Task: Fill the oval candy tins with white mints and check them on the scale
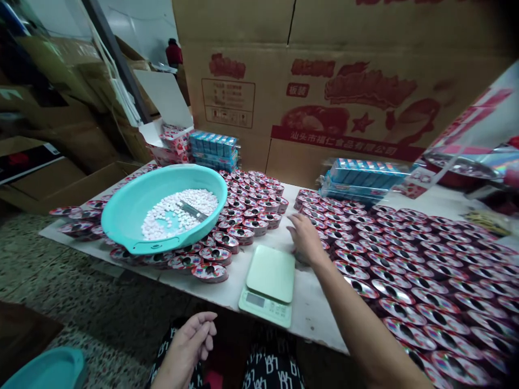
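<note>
My right hand (pixel 304 235) reaches over the table beside the left edge of the right-hand group of small oval containers (pixel 351 247). Its fingers are bent but apart, and no object shows between them; part of a container is hidden under the wrist. Above my lap hangs my left hand (pixel 188 343), fingers loosely curled and apart, with nothing visible in it. A pale green kitchen scale (pixel 271 273) with a bare platform lies between the two container groups. On the left group of containers (pixel 211 272) rests a turquoise basin (pixel 121 216) with white pellets (pixel 160 213) and a metal scoop-like tool (pixel 192 210).
A large cardboard sheet (pixel 243 119) stands along the back. Wrapped blue packs (pixel 214 146) and more blue packs (pixel 360 175) sit before it. An open white box (pixel 166 140) is at the back left. Another turquoise basin (pixel 48 370) is on the floor.
</note>
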`<move>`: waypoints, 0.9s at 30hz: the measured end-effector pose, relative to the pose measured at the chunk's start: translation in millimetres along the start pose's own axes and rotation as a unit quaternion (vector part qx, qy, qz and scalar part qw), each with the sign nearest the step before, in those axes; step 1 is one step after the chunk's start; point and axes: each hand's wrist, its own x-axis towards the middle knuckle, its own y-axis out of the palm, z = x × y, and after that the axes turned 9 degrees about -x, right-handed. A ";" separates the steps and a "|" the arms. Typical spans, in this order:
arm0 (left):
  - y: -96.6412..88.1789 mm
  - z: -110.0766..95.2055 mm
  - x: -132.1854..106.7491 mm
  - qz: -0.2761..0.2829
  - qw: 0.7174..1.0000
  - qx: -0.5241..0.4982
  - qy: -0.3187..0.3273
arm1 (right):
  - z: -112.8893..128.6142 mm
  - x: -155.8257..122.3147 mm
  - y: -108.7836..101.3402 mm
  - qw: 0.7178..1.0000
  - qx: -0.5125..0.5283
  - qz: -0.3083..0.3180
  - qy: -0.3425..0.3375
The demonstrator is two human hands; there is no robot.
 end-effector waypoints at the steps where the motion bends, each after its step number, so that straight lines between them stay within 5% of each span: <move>1: 0.4 1.2 -0.2 0.000 1.000 -0.001 -0.005 | -7.0 -17.8 -12.7 1.000 -0.030 0.001 -0.002; 4: 4.8 5.6 -0.9 0.008 1.000 -0.002 -0.022 | -23.1 -65.0 -38.6 0.992 -0.111 0.051 0.008; 7: 15.0 8.9 -3.9 0.033 0.999 0.002 -0.023 | -27.5 -88.6 -37.2 0.986 -0.155 0.060 0.030; 14: 19.6 19.2 -21.8 0.076 0.997 -0.002 -0.025 | -20.3 -91.2 -13.5 0.986 -0.168 0.006 0.007; 19: 18.4 20.8 -4.2 0.073 0.991 0.109 0.035 | -15.2 -97.4 -42.8 0.989 -0.134 -0.050 0.030; 22: 38.5 8.3 31.2 0.091 0.949 0.266 0.144 | -13.4 -109.7 -71.9 0.990 -0.091 -0.085 0.062; 27: 84.2 -12.1 85.3 0.044 0.805 0.549 0.221 | -13.7 -146.9 -103.4 0.990 -0.038 -0.111 0.077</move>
